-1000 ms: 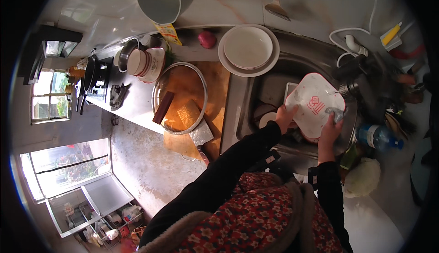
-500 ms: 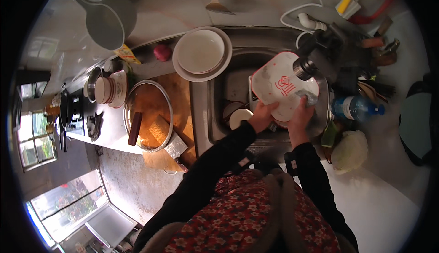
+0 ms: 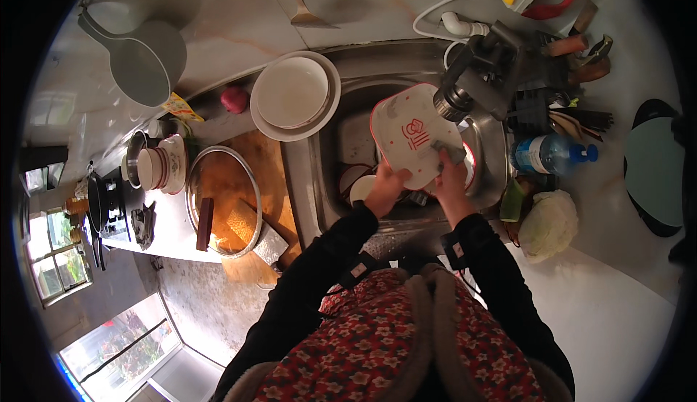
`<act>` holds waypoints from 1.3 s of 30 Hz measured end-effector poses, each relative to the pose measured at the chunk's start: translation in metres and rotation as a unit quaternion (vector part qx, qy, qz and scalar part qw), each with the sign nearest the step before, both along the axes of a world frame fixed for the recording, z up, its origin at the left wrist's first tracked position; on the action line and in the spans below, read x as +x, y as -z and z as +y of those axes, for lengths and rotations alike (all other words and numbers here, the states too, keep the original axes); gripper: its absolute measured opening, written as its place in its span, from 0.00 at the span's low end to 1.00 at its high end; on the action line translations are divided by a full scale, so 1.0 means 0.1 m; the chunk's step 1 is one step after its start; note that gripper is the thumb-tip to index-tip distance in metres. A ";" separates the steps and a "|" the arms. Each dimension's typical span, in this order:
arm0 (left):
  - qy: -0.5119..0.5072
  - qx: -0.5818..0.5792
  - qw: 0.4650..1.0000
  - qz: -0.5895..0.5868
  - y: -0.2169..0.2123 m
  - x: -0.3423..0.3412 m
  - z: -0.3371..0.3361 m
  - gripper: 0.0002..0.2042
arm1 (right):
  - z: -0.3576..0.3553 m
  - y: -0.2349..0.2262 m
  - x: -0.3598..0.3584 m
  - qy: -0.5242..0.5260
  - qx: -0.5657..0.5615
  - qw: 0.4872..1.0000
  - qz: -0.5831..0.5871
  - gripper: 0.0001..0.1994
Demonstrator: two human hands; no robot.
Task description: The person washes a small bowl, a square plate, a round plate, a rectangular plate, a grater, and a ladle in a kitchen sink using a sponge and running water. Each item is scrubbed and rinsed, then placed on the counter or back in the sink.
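Note:
My left hand (image 3: 387,191) grips the near left edge of a squarish white plate (image 3: 403,122) with a red rim and a red printed design. The plate is held tilted over the steel sink (image 3: 319,184). In my right hand (image 3: 451,188) is a grey scrubber (image 3: 451,153), pressed on the plate's right part near its edge. The black tap head (image 3: 451,103) hangs over the far right side of the plate; I cannot tell whether water runs. Behind the plate, at right, a red-rimmed dish (image 3: 470,164) shows in part. A white bowl (image 3: 361,188) sits in the sink beside my left hand.
Stacked white bowls (image 3: 292,93) stand at the sink's far left corner. A cutting board (image 3: 279,177) with a round glass lid (image 3: 225,202) and a cleaver (image 3: 270,246) lies left. To the right are a water bottle (image 3: 548,153), a cabbage (image 3: 549,225) and a knife holder (image 3: 541,61).
The whole view has shifted slightly. The plate has moved a little left and tilted, and the red-rimmed dish behind it now shows more. Both hands keep their hold.

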State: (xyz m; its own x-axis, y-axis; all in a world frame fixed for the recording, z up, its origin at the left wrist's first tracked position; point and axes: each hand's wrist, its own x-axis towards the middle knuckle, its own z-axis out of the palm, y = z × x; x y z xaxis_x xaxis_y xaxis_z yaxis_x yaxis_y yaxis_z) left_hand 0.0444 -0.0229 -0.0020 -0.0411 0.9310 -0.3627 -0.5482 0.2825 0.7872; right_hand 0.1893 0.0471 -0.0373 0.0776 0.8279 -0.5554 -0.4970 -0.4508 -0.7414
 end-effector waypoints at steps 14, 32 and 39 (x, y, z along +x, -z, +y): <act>-0.054 -0.034 0.998 -0.009 -0.12 0.02 0.05 0.18 | -0.31 0.12 -0.17 -0.009 -0.026 0.999 -0.032 0.16; -0.049 -0.068 0.995 -0.057 -0.04 -0.05 -0.07 0.18 | -0.04 0.02 0.06 -0.109 -0.046 0.992 -0.051 0.21; -0.001 -0.091 0.983 -0.160 0.01 -0.18 -0.10 0.18 | 0.36 -0.34 0.36 -0.144 -0.048 0.986 -0.073 0.16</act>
State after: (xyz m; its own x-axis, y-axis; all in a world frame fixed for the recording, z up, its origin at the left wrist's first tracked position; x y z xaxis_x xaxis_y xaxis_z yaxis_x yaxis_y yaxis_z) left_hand 0.0260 -0.0330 -0.0028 0.0998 0.8494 -0.5183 -0.7605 0.4010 0.5108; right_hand 0.2248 0.0833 -0.0030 -0.0677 0.7717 -0.6324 -0.2303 -0.6288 -0.7427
